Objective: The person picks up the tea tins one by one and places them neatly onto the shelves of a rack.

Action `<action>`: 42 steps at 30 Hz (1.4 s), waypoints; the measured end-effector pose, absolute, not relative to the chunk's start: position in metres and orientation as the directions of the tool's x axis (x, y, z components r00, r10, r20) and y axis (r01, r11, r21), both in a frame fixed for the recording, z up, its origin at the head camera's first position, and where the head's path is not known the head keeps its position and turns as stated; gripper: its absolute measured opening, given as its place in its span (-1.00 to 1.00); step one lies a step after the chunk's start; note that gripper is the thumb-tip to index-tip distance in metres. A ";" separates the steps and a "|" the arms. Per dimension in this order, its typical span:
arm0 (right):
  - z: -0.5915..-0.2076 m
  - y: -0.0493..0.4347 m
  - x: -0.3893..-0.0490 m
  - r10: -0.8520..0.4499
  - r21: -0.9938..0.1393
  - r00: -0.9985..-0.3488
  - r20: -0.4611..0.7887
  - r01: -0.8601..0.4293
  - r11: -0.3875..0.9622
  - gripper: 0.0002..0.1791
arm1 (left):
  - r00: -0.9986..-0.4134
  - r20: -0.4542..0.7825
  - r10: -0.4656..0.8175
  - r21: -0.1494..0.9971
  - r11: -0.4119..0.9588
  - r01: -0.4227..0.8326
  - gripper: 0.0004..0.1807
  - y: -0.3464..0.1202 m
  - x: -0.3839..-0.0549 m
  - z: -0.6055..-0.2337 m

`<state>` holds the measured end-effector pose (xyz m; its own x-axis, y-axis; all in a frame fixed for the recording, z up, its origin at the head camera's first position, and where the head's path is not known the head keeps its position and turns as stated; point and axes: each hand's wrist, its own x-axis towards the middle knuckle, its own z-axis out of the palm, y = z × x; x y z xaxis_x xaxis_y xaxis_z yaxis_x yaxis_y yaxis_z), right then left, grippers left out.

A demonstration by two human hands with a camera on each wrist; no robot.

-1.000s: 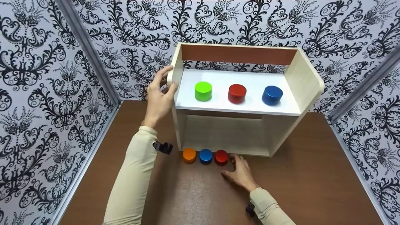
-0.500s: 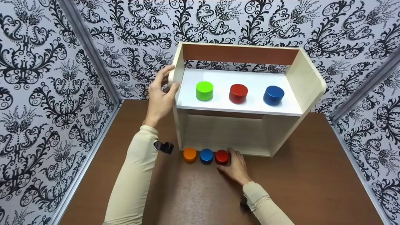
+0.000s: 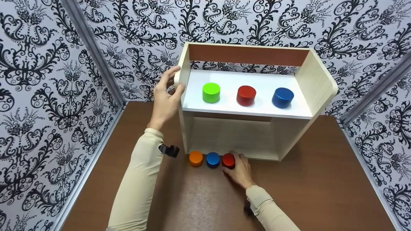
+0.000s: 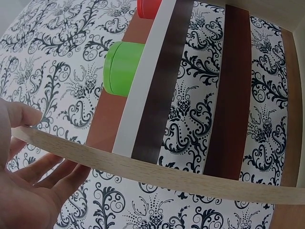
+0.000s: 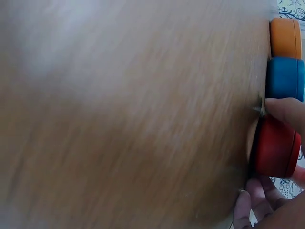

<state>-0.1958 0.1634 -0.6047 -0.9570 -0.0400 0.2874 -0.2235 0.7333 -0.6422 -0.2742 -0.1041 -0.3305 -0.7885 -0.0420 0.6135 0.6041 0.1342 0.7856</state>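
Observation:
My left hand (image 3: pixel 165 101) grips the upper front edge of the left side panel (image 4: pixel 133 168) of a wooden shelf unit (image 3: pixel 319 86), thumb on one side and fingers on the other. Down on the table, my right hand (image 3: pixel 240 171) holds a red round lidded tin (image 5: pixel 274 148) between thumb and fingers. That tin stands at the right end of a row, beside a blue tin (image 3: pixel 213 159) and an orange tin (image 3: pixel 195 158). On the white upper shelf (image 3: pixel 224 77) stand a green tin (image 3: pixel 211 92), another red tin (image 3: pixel 246 95) and a dark blue tin (image 3: pixel 283 97).
The row of tins lies along the front of the unit's lower compartment (image 3: pixel 234 136). Brown tabletop (image 3: pixel 199 199) extends in front and to both sides. Patterned walls (image 3: pixel 41 80) enclose the table at the back, left and right.
My right hand has moved left and closed round the red tin at the row's end. My left hand keeps its hold on the panel. The head view has shifted slightly.

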 end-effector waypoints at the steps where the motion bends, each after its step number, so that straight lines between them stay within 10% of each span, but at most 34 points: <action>1: -0.605 0.164 -0.196 -0.040 -0.640 -0.956 0.289 -0.225 0.735 -0.24 | -0.788 0.614 -0.042 0.785 0.135 0.604 -0.50 -0.104 -0.274 -0.330; 42: -0.549 0.247 -0.242 0.082 -0.660 -0.974 0.211 -0.080 0.747 -0.26 | -0.776 0.629 -0.054 0.775 0.130 0.619 -0.51 -0.103 -0.276 -0.333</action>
